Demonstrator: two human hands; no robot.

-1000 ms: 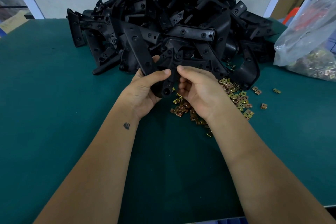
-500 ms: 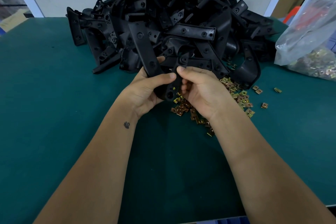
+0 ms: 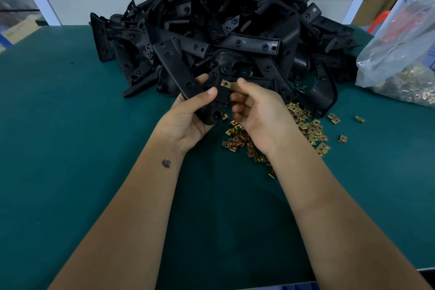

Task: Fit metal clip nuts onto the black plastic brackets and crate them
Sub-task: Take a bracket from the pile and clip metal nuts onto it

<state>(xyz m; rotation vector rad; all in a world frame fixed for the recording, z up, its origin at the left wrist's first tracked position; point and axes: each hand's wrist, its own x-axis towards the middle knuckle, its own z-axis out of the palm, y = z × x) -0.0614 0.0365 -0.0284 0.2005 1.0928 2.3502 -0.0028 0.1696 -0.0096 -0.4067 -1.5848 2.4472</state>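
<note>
A rigid, light black plastic bracket is gripped by the left hand above the green table; it is best held along its long arm. A small, springy clip nut is pinched onto its tab by the right hand. Half a second earlier, no nut was visible there.

1. Green-topped table fills the view.
2. Far centre, a big heap of black plastic brackets sits on it.
3. Just nearer, right of centre, loose metal clip nuts lie scattered.
4. Far right, a clear plastic bag of clip nuts rests on it.
</note>
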